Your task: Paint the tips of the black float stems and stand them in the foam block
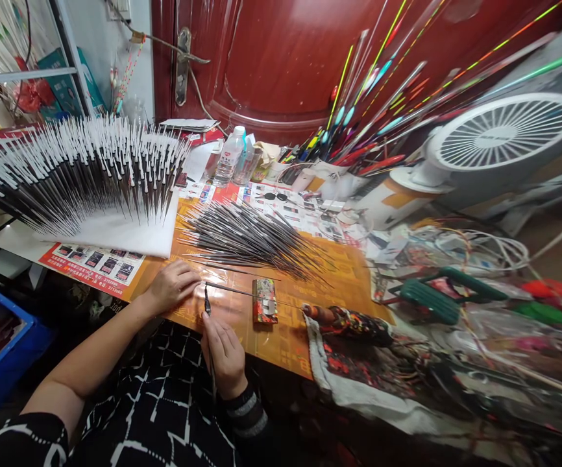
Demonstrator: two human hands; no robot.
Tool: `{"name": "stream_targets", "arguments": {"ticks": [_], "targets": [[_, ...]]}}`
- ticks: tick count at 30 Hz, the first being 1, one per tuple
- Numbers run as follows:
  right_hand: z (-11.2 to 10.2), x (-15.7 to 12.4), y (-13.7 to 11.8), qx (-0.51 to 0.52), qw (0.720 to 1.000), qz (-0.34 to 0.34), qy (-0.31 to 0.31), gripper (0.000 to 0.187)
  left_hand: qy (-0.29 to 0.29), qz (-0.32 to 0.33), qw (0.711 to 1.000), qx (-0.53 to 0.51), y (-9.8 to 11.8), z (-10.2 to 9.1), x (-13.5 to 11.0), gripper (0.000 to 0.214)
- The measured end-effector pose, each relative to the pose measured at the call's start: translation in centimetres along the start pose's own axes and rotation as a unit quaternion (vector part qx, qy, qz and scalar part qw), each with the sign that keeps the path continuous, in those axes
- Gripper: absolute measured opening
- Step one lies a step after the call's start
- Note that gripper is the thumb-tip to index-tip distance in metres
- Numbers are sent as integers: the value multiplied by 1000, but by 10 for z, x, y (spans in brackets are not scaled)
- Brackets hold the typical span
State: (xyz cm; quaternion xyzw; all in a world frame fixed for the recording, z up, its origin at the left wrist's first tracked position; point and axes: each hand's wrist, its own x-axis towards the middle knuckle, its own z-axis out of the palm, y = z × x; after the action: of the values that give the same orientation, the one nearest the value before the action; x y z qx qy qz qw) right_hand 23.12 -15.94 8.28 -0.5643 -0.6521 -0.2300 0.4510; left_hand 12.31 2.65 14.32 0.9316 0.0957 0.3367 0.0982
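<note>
My left hand (174, 285) rests on the orange tabletop, fingers closed round the near end of a thin dark fishing float (230, 288). The float's shaft runs right over a small paint-spattered block (265, 311) toward a stained rotary tool (344, 321). Below the float, my right hand (225, 353) pinches a slim pen-like tool (207, 301) with a dark, bent tip. That tip points up at the float and looks close to it or touching it; I cannot tell which. Just beyond my hands lies a loose pile of dark, thin floats (246, 233).
A white foam block (149, 240) at left holds upright rows of white-topped floats (115, 155). Behind the pile stand a plastic bottle (230, 155) and sunglasses (274, 196). At right are a white fan (500, 139), a green-handled tool (429, 301) and a stained cloth (324, 363).
</note>
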Motion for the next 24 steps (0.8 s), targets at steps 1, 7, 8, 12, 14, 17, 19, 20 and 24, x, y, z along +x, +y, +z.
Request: {"name": "stream_targets", "arguments": {"ticks": [1,7,8,12,14,17,19,20,24], "targets": [[0,0,0,0,1000,-1,3,64,2,2,1000,-1,0,0,0,20],[0,5,0,-17,1000,-13,22,62,0,-2,1000,2,1,-1,1,23],[0,6,0,-17,999,-15,22,62,1,-2,1000,3,1,-1,1,23],[-1,6,-1,-16,1000,-14,13,63,4,2,1000,6,1,-1,1,24],[-1,5,-1,-15,1000,-11,7,63,3,4,1000,5,1,-1,1,24],[0,4,-1,-12,1000,-7,4,61,1,4,1000,6,1,-1,1,24],[0,4,0,-11,1000,-7,3,60,1,3,1000,6,0,0,0,23],[0,4,0,-10,1000,-7,3,61,2,4,1000,4,0,0,0,22],[-1,4,0,-9,1000,-6,2,61,10,10,1000,-5,-1,1,0,19]]}}
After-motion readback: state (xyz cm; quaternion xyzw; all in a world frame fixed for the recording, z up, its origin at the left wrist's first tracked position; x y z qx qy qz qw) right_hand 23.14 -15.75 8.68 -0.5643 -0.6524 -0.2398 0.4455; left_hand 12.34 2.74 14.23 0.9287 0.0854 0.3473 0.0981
